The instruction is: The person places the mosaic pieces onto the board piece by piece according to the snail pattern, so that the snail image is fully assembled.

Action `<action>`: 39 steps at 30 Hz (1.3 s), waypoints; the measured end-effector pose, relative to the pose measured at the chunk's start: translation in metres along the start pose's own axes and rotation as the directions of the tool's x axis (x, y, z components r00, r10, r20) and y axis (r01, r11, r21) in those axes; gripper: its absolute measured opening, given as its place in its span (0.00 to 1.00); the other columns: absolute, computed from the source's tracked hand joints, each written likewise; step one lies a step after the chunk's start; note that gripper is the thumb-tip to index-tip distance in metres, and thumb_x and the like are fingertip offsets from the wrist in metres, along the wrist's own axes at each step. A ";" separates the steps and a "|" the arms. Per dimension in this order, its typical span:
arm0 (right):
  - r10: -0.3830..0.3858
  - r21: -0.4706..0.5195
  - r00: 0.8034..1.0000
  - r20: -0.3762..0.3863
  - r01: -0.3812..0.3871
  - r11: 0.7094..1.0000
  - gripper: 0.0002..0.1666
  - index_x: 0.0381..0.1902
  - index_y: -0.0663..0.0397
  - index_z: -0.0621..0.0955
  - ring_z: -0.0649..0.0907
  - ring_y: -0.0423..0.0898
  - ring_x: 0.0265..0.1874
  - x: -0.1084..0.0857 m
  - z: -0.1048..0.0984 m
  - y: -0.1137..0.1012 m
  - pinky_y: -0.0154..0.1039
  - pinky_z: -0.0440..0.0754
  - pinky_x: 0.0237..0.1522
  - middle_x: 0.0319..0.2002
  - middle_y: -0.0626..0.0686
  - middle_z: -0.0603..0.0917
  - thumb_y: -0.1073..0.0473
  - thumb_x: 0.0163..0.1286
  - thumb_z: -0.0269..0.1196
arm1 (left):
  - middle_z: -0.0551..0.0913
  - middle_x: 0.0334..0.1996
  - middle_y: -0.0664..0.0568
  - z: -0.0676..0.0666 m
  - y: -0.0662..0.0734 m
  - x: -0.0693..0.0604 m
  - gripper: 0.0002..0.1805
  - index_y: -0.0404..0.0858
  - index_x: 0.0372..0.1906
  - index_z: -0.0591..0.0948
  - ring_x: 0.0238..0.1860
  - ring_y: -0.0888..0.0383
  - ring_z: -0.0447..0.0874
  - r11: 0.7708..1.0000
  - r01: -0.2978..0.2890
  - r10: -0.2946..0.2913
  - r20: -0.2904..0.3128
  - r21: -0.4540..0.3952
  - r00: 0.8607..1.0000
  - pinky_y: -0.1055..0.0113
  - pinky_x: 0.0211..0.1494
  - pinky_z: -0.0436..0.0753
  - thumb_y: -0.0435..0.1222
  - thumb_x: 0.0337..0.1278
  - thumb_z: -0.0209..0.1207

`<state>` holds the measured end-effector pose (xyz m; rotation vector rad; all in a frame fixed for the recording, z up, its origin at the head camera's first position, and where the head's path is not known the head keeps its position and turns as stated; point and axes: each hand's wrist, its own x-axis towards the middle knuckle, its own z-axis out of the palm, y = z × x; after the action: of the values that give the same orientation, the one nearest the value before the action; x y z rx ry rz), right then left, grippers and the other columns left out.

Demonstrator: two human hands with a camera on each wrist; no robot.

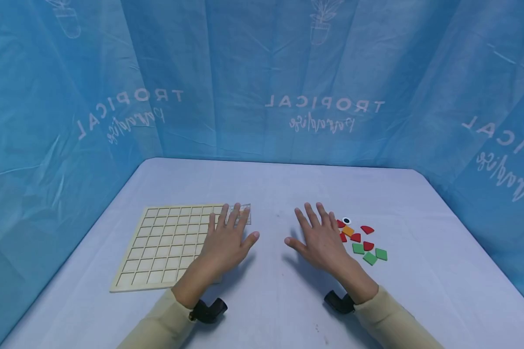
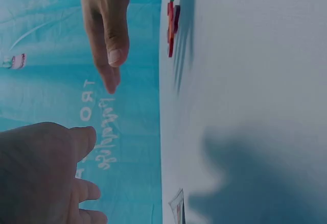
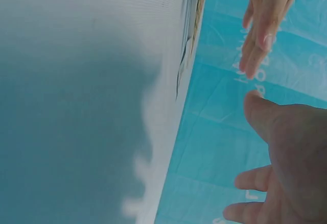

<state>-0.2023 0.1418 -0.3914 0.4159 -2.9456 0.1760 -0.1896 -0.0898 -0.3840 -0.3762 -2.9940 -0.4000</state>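
Observation:
My left hand (image 1: 228,242) hovers palm down over the right part of a pale wooden grid board (image 1: 157,247), its fingers straight and spread. Partly behind its fingertips lies a small printed card (image 1: 247,216). To the right, my right hand (image 1: 322,242) is also spread above the table, holding nothing. Just beyond it lie loose flat pieces: red quarter-round pieces (image 1: 368,246), green squares (image 1: 381,254), an orange square (image 1: 348,231) and a white round piece with a black ring (image 1: 347,221). My right hand hides part of this group. Both wrist views show the hands raised off the table.
A white cloth (image 1: 279,300) covers the table. Blue printed curtains (image 1: 262,63) enclose its back and sides. A black curved wrist mount (image 1: 209,310) sits under the left wrist, and another black mount (image 1: 339,303) under the right.

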 end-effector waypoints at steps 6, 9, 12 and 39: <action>-0.021 0.037 1.000 -0.003 0.021 0.999 0.50 0.73 0.44 0.57 0.51 0.61 0.74 0.004 0.000 -0.004 0.64 0.48 0.72 0.74 0.56 0.55 0.32 0.58 0.59 | 0.50 0.75 0.42 -0.008 -0.014 -0.005 0.38 0.42 0.73 0.55 0.76 0.40 0.39 0.999 0.008 -0.009 -0.029 -0.034 1.000 0.38 0.74 0.40 0.57 0.65 0.44; -0.035 0.059 0.999 -0.005 0.035 0.998 0.49 0.73 0.45 0.58 0.52 0.60 0.74 0.007 0.000 -0.007 0.64 0.48 0.72 0.74 0.56 0.56 0.33 0.59 0.59 | 0.50 0.75 0.42 -0.013 -0.024 -0.009 0.39 0.42 0.74 0.54 0.76 0.41 0.38 0.998 0.006 -0.008 -0.035 -0.063 0.999 0.38 0.74 0.39 0.57 0.65 0.43; -0.047 0.076 0.999 -0.016 0.048 0.996 0.48 0.73 0.44 0.59 0.53 0.59 0.74 0.009 0.001 -0.009 0.63 0.49 0.72 0.73 0.56 0.58 0.33 0.59 0.58 | 0.50 0.75 0.41 -0.018 -0.036 -0.012 0.38 0.41 0.74 0.54 0.76 0.40 0.39 0.995 -0.012 0.007 -0.050 -0.097 0.999 0.37 0.74 0.40 0.56 0.65 0.45; -0.119 0.327 0.993 0.002 0.112 0.938 0.39 0.69 0.42 0.66 0.61 0.55 0.71 0.038 0.004 -0.025 0.60 0.59 0.69 0.68 0.52 0.69 0.41 0.61 0.62 | 0.58 0.69 0.31 -0.060 -0.147 -0.061 0.36 0.35 0.71 0.57 0.71 0.30 0.45 0.952 0.061 -0.103 -0.124 -0.301 0.987 0.26 0.62 0.44 0.48 0.64 0.52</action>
<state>-0.2319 0.1070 -0.3859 0.6357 -2.9030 0.6542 -0.1645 -0.2571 -0.3706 -0.2345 -2.8216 -0.8531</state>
